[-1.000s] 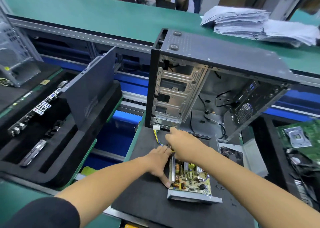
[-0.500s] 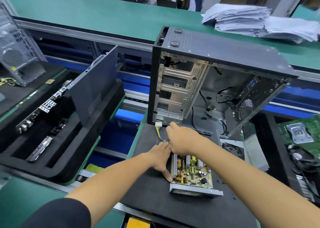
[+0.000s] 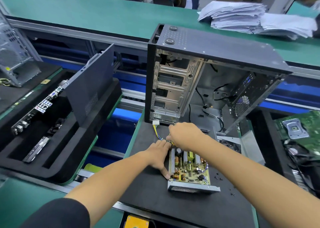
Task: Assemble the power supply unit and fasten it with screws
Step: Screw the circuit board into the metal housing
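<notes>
An open power supply unit point(image 3: 189, 171) lies on the black mat point(image 3: 149, 198), its yellow circuit board showing in a grey metal tray. My left hand point(image 3: 158, 156) rests against the unit's left side, thumb by the near corner. My right hand point(image 3: 184, 135) is closed over the wire bundle at the unit's far end. Yellow and blue wires point(image 3: 156, 132) run from there to a white connector point(image 3: 155, 122). Behind stands the open black computer case point(image 3: 207, 79). Small black screws point(image 3: 218, 177) lie right of the unit.
A foam tray point(image 3: 57, 163) at left holds a motherboard and a dark side panel point(image 3: 90, 91). A green motherboard point(image 3: 301, 129) sits at right. A grey metal cover point(image 3: 228, 142) lies right of my right arm. Paper stacks point(image 3: 251, 18) lie on the far green bench.
The view has shifted slightly. Both hands stay at the unit's far end, the right hand still working the wires; nothing has been lifted or let go.
</notes>
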Available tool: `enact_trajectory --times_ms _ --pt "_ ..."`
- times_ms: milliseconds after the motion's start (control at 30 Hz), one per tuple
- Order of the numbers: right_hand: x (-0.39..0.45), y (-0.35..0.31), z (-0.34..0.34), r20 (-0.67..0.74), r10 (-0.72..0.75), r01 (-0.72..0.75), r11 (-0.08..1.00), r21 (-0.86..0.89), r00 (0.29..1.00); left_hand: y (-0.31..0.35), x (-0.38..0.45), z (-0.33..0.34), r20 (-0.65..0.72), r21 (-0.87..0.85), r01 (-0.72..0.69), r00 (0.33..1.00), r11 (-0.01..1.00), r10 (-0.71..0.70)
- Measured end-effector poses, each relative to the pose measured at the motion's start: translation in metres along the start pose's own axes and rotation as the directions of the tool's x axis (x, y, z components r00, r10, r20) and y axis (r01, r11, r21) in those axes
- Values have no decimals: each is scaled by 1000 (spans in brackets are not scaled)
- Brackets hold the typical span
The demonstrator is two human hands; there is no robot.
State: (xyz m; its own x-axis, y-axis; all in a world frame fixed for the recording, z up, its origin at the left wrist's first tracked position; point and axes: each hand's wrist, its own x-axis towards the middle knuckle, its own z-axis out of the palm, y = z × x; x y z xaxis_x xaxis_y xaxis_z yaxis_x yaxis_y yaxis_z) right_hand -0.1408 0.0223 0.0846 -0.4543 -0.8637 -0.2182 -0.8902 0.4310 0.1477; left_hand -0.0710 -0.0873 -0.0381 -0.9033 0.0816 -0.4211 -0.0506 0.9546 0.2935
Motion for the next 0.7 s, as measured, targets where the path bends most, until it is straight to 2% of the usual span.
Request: enact_trajectory --times_ms 100,467,533,600,700 --pt "-2 -1 -2 84 -78 66 988 138 993 0 1 1 2 4 0 1000 1000 0" --pt "10 -12 -5 54 -31 37 994 -101 998 -1 1 4 -4 -26 16 1000 1000 -16" --pt "8 -9 -4 86 -4 5 1000 -19 996 -2 1 6 -8 -33 15 1000 999 -15" --pt "4 -3 -4 140 -50 37 995 96 989 -4 0 7 -11 -31 15 1000 999 -15" --pt "0 0 -4 107 -78 70 995 70 991 -5 2 8 -18 -51 6 1000 999 -7"
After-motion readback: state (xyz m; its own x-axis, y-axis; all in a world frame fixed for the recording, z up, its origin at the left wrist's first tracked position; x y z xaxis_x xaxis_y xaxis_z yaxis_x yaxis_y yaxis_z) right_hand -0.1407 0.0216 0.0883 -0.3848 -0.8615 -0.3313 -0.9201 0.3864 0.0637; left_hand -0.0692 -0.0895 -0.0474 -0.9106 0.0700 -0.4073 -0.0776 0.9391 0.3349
